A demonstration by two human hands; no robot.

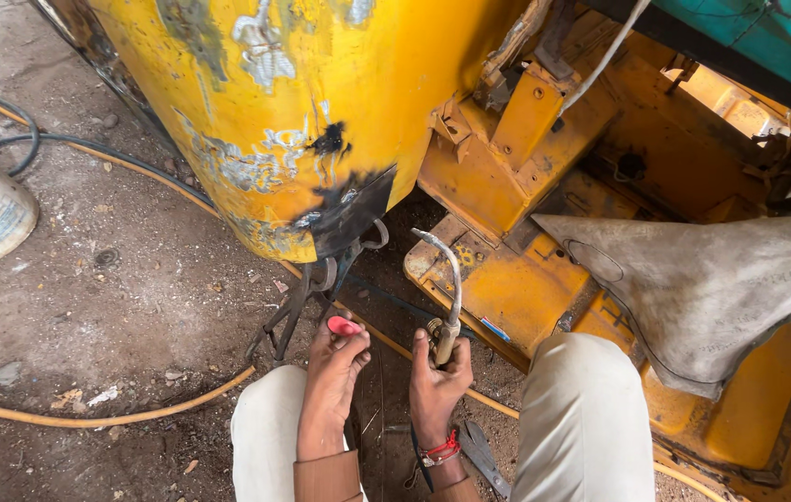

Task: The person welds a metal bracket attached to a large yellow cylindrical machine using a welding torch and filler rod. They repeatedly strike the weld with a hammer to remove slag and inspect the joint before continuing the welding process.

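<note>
while the right hand has its fingers clenched round the brass handle of the gas torch, low between the knees, its stiff curved metal neck looks rigid and fairly light; left hand fingers pinch a small, slippery-looking red lighter.

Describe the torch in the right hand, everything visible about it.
The torch is a metal gas torch with a brass-coloured valve body low down and a thin, dull grey tube that rises, then curves over leftward to a blunt tip near the scorched black patch on the yellow panel. No flame shows. It stands roughly upright between the person's knees. The right hand grips its handle from below; the left hand, holding a small red lighter, sits beside it without touching it.
</note>
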